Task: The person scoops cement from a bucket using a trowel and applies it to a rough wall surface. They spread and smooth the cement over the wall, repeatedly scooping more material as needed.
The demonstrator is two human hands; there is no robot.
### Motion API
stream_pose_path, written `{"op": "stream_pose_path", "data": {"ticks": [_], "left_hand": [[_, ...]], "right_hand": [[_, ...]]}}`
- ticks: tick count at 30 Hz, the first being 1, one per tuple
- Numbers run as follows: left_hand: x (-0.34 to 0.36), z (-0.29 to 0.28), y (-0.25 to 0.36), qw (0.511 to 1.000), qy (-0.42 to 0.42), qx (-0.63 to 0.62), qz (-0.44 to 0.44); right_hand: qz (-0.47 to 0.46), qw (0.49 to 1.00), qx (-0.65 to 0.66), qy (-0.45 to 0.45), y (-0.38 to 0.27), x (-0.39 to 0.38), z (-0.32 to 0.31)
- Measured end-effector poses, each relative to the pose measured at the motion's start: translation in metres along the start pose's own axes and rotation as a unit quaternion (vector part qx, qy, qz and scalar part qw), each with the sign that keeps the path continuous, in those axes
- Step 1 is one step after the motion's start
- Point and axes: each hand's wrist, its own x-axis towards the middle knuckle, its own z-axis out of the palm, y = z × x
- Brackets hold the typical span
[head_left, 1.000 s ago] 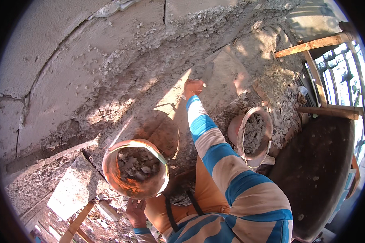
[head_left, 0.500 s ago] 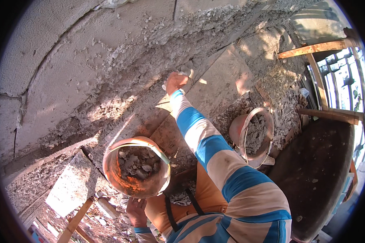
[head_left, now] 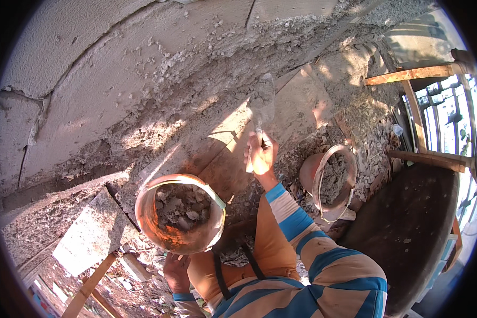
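My right hand (head_left: 262,156) is closed round the handle of a trowel (head_left: 263,103). Its grey, dusty blade points away from me over the ledge, close to the rough base of the wall. Near my left knee a round orange bucket (head_left: 209,236) with a pale rim holds grey lumps of rubble or mortar (head_left: 183,209). Against the bucket's near side rests my left hand (head_left: 177,273), its fingers curled up at the bucket and partly hidden beneath it.
A broken, crumbly wall (head_left: 116,95) runs across the far side. To my right stand a second bucket (head_left: 319,183) with grey material and a large dark tub (head_left: 408,228). Wooden bars (head_left: 413,74) frame the far right. A pale board (head_left: 93,233) and wood strips (head_left: 90,289) lie left.
My right hand has drawn back toward me from the wall base, and the trowel now shows plainly in it. My left hand and the orange bucket stay almost where they were.
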Motion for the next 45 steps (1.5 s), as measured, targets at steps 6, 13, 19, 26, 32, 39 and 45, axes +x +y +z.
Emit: {"op": "stream_pose_path", "data": {"ticks": [6, 13, 19, 26, 32, 39, 45], "left_hand": [[0.007, 0.001, -0.007, 0.997, 0.009, -0.081, -0.017], [0.002, 0.014, 0.012, 0.996, -0.006, -0.09, -0.024], [0.001, 0.006, 0.002, 0.999, -0.01, -0.041, 0.002], [0.004, 0.0, -0.004, 0.998, -0.031, -0.058, 0.017], [0.004, 0.001, 0.002, 0.999, -0.041, -0.025, 0.021], [0.016, 0.005, -0.011, 0.994, -0.069, -0.084, -0.024], [0.014, 0.004, -0.01, 0.995, -0.101, -0.026, 0.009]], "right_hand": [[-0.243, 0.907, -0.263, -0.222, -0.031, -0.127, -0.049], [-0.374, 0.814, -0.379, -0.232, -0.011, -0.138, -0.081], [-0.193, 0.931, -0.309, 0.004, 0.084, 0.008, -0.067], [-0.215, 0.894, -0.366, 0.146, 0.162, 0.112, 0.037], [-0.21, 0.914, -0.311, 0.155, 0.165, 0.126, 0.131], [-0.074, 0.981, -0.08, 0.162, 0.183, 0.162, 0.102], [0.122, 0.855, 0.465, -0.193, 0.223, 0.174, 0.039]]}}
